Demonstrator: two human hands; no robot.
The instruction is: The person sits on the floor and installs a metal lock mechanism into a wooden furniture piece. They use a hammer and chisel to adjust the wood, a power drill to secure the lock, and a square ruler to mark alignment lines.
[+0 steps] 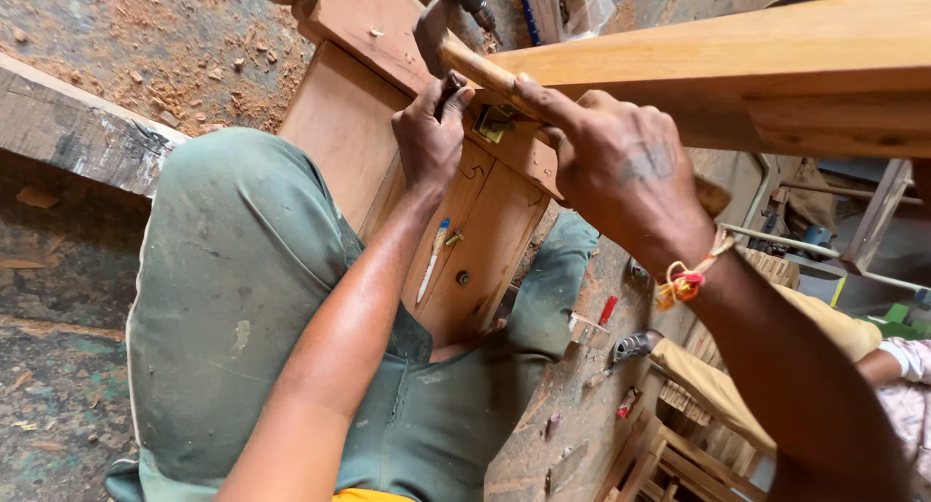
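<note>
Right forearm fills the corner, hand wrapped round a hammer over a wooden panel

Right hand (621, 172) has its grip closed tight on the wooden hammer (456, 56) handle, head raised just above the panel (485, 240). Left hand (432, 133) pinches something small and dark against the panel's top rail, right beside a brass hinge (495, 124), can't tell what it is. Pen (433, 259) lies on the panel lower down, green trousers (242, 298) either side

beam (776, 65) overhead, knees (242, 269) flanking – panel (485, 240) hemmed
</note>
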